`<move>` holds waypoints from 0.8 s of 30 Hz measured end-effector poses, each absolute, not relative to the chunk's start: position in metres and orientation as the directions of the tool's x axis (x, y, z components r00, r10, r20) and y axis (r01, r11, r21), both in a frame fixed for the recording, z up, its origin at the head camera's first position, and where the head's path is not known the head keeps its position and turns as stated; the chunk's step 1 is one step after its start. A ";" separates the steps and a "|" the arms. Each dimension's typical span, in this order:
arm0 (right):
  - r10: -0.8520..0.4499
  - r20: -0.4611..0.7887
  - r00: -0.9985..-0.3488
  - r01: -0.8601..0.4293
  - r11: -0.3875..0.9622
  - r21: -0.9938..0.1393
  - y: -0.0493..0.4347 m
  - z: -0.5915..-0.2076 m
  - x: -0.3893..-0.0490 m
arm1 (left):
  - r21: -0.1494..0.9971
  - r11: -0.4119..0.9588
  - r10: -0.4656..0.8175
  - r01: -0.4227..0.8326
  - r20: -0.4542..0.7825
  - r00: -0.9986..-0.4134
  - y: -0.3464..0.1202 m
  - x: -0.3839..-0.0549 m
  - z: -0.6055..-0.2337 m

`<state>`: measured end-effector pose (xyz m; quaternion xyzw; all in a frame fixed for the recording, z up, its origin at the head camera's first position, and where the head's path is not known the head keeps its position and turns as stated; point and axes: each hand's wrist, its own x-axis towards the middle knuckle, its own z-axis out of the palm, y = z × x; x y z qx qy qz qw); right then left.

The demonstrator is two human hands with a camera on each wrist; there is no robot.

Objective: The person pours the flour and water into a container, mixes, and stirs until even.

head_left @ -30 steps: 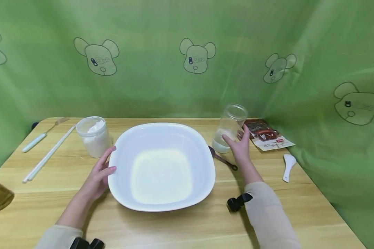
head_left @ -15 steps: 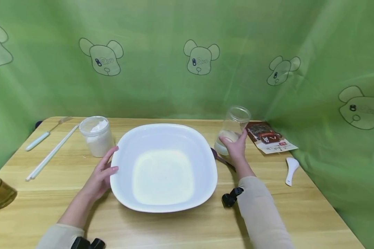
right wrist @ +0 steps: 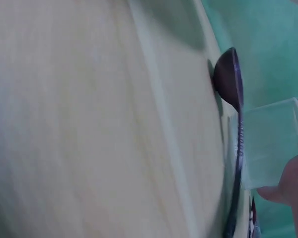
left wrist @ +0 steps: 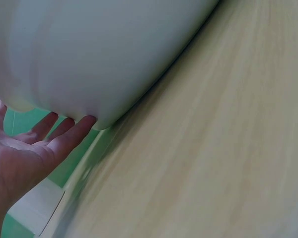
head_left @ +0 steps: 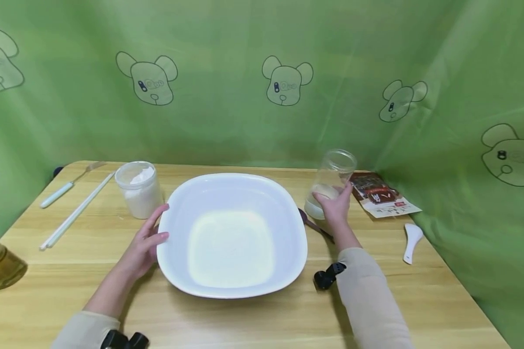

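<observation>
A large white basin (head_left: 231, 281) stands on the wooden table in the middle of the head view. My left hand (head_left: 140, 245) rests at its left side, thumb and forefinger at the rim; in the left wrist view, fairly straight fingers (left wrist: 74, 139) touch its outer wall. Right of the basin, my right hand (head_left: 337, 207) grips a clear jar (head_left: 329, 177) low down, with thumb and fingers around it. Whitish, cloudy contents fill its lower part. A dark spoon (head_left: 316, 227) lies just in front of that jar, and the right wrist view shows its bowl (right wrist: 226, 79).
An open jar of white powder (head_left: 139, 194) stands behind my left hand. Farther left lie white chopsticks (head_left: 76, 213) and a brush with a pale blue handle (head_left: 57, 195). A jar of amber liquid (head_left: 2, 266) is at the left edge. A food packet (head_left: 382, 196) and white spoon (head_left: 412, 240) lie right.
My right hand has closed in around the clear jar, its thumb now against the glass. The head view has turned slightly left. My left hand stays at the basin.
</observation>
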<state>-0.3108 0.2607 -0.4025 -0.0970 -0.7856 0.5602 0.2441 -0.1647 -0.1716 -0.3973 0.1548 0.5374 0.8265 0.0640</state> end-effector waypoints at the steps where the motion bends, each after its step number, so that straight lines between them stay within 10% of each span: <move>1: 0.420 0.280 -0.863 -0.127 0.357 -0.925 0.265 -0.405 -0.314 | 0.909 -0.413 0.270 0.060 0.185 -0.945 -0.171 -0.165 -0.397; 8: 0.310 0.364 -0.878 -0.220 0.415 -0.883 0.290 -0.414 -0.331 | 0.907 -0.416 0.270 0.063 0.189 -0.944 -0.171 -0.164 -0.396; 24: 0.122 0.287 -0.950 -0.175 0.554 -0.814 0.244 -0.318 -0.249 | 0.903 -0.425 0.274 0.067 0.198 -0.941 -0.171 -0.165 -0.397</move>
